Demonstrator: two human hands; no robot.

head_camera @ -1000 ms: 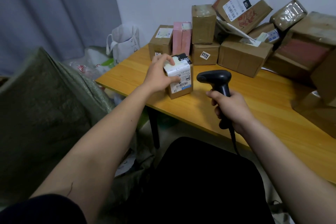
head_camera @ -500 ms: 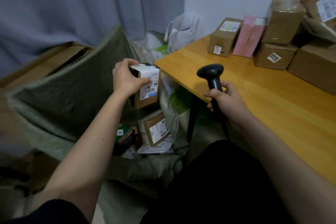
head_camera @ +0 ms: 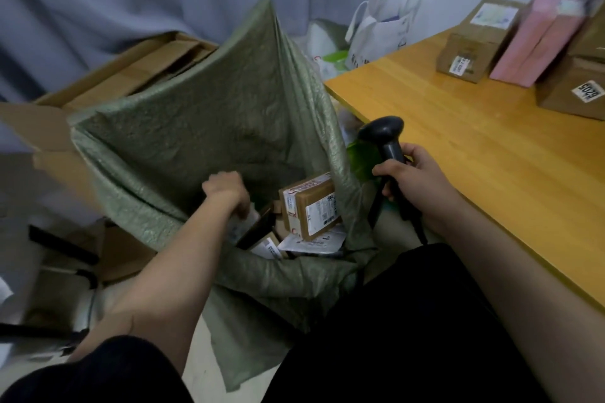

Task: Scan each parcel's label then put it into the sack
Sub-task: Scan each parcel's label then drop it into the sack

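While the left hand [head_camera: 226,193] reaches down inside the green woven sack [head_camera: 203,127], its fingers are curled downward over a small parcel [head_camera: 244,226] with a white label, which sits low in the sack's mouth; motion blur hides whether the fingers grip it or are letting go, so I cannot tell. The right hand [head_camera: 414,181] holds the black handheld scanner [head_camera: 388,141] by its handle, fingers wrapped around it, head pointing up and away from any label, just off the table's near corner.

Several parcels already lie in the sack: a brown carton with a printed label [head_camera: 311,206] leaning on the right wall, and flat white mailers [head_camera: 311,242] beneath it. Judging by this, a good share of the work is done and this parcel is at the putting-in step.

More remains. On the wooden table [head_camera: 458,147] stand a brown box [head_camera: 474,46], a pink box [head_camera: 537,42] beside it, and a carton with a numbered sticker [head_camera: 576,91], all well apart from the sack and presumably unscanned.
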